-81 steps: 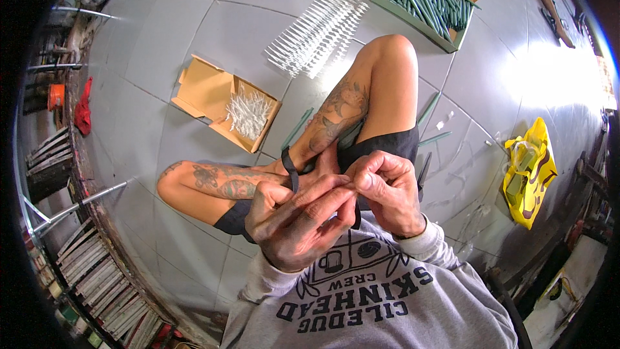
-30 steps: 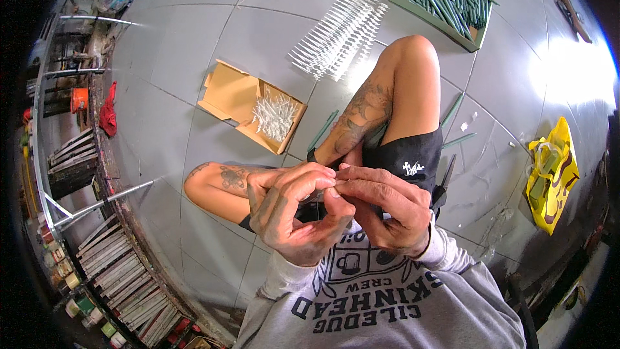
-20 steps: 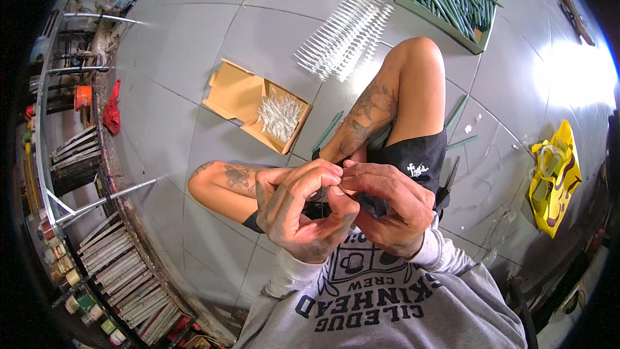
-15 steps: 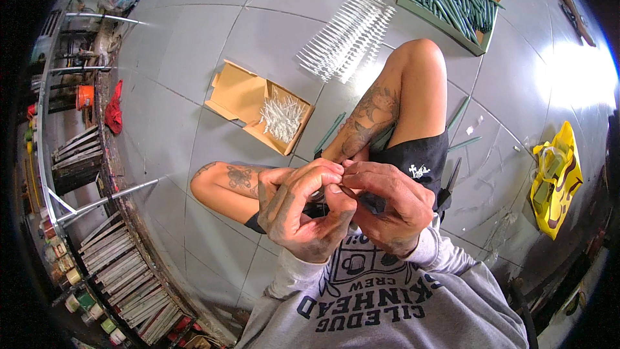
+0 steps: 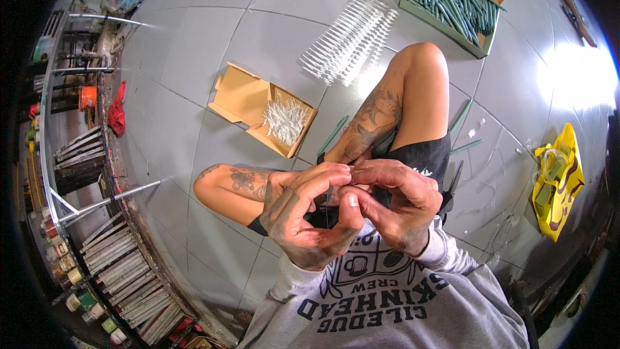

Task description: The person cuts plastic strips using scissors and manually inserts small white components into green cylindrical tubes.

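Note:
My left hand (image 5: pixel 307 216) and my right hand (image 5: pixel 403 207) meet fingertip to fingertip above my lap. The fingers of both are curled into a pinch. Whatever lies between the fingertips is too small or hidden to name. Beyond my left knee, a brown cardboard box (image 5: pixel 237 94) stands with its lid folded back, holding a heap of thin white pieces (image 5: pixel 284 121). Farther off, rows of slim white pointed pieces (image 5: pixel 349 40) are laid out on the floor. At the far right a green box (image 5: pixel 445 33) is filled with dark green sticks (image 5: pixel 449 0).
Loose green sticks (image 5: pixel 466 146) lie beside my right thigh, near a dark pointed tool (image 5: pixel 454 182). A yellow bag (image 5: pixel 559 184) sits to the right. Along the left runs a metal-framed rack (image 5: pixel 110 203) with stacked pieces and jars. A red cloth (image 5: pixel 117 111) hangs by it.
My thumbs have shifted: the left one has dropped a little and the right thumb now points toward it. The hands stay together at the fingertips.

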Tool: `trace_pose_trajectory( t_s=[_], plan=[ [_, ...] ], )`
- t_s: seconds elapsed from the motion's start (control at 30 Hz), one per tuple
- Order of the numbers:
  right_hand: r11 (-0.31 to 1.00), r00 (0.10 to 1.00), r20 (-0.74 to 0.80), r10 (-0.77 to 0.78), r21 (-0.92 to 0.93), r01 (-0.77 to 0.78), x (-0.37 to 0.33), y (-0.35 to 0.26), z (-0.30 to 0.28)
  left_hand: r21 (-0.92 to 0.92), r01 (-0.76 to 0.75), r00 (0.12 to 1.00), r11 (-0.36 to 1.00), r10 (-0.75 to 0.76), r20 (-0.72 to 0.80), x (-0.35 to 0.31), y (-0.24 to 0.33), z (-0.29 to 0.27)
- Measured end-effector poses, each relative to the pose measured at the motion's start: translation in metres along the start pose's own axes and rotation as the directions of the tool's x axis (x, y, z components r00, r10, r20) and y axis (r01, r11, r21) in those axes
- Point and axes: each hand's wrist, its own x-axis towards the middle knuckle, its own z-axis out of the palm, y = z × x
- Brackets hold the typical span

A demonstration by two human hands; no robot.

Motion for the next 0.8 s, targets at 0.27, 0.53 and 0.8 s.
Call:
trace_pose_trajectory(
  t_s=[0.27, 0.53, 0.8],
  plan=[
    [0.999, 0.999, 0.042, -0.007, -0.032, 0.008, 0.003, -0.008, -0.002, 0.031, 0.061, 0.996, 0.998, -0.062, 0.059, 0.002, 0.001, -0.01],
    [0.998, 0.996, 0.087, 0.034, 0.052, -0.039, 0.008, -0.01, -0.009, 0.006, -0.074, 0.994, 0.997, 0.074, 0.082, 0.008, -0.007, -0.012],
    [0.997, 0.993, 0.111, 0.027, 0.072, -0.035, 0.007, -0.008, -0.011, 0.046, -0.106, 0.992, 0.993, 0.103, 0.072, 0.007, -0.006, -0.012]
  ],
)
